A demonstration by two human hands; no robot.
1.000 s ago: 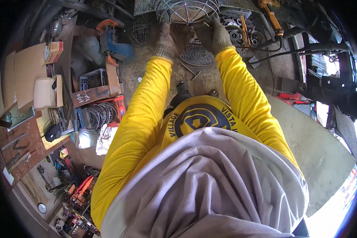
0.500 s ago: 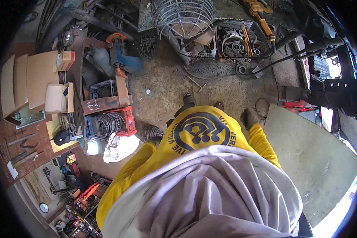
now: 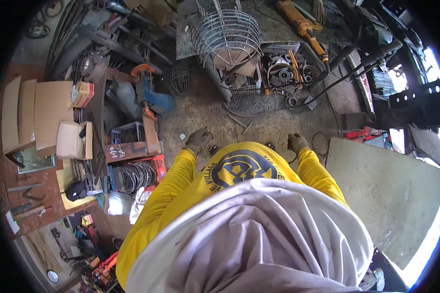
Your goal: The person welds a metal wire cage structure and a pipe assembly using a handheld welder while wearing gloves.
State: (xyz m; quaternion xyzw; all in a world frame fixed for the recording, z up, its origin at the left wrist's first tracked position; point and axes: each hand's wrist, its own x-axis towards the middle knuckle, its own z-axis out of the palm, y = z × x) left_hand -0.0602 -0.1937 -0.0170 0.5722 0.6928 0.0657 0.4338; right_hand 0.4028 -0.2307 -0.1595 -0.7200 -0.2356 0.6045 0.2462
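My left hand (image 3: 199, 140), in a dark work glove, hangs over the floor in front of my body at the left. Its fingers look loosely apart, with nothing in them that I can see. My right hand (image 3: 297, 142), gloved too, hangs at the right with its fingers slightly bent and no object visible in it. Neither touches anything. On the concrete floor ahead, between the hands, lies a thin T-shaped tool like a hammer (image 3: 240, 122). Farther off, a round cage of bent metal rods (image 3: 227, 30) rests at the worktable's near edge.
A blue vise-like tool (image 3: 154, 99) stands left, near a red crate (image 3: 160, 167) of wire rings. An orange power tool (image 3: 303, 30) lies on the far table (image 3: 274, 19), above a bin of metal parts (image 3: 284, 73). A large grey sheet (image 3: 381, 195) fills the right. Cardboard boxes (image 3: 54, 110) stand far left.
My left hand has come forward into view from beside my body. The right hand has moved slightly left, and my view has shifted a little.
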